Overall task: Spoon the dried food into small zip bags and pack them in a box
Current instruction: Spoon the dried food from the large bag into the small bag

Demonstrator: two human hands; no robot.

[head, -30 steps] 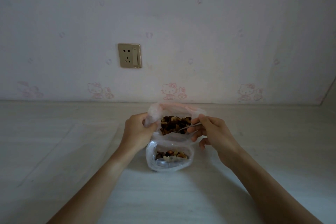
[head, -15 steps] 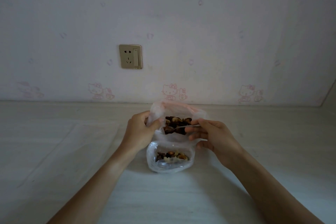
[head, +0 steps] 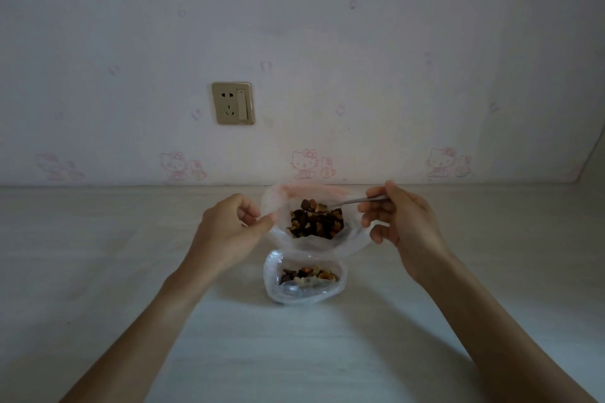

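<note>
A large clear plastic bag with a pink top edge stands open on the pale table and holds dark dried food. My left hand pinches the bag's left rim. My right hand grips a metal spoon by its handle; the bowl of the spoon, loaded with a few pieces, hovers just above the food in the bag. In front of the large bag lies a small clear zip bag with some dried food inside.
The pale wooden table runs back to a patterned wall. A brass-coloured wall socket sits above the table at the left of centre.
My right hand has drawn back to the right and lifted the spoon out of the food with a load on it. My left hand has pulled the bag's rim wider open.
</note>
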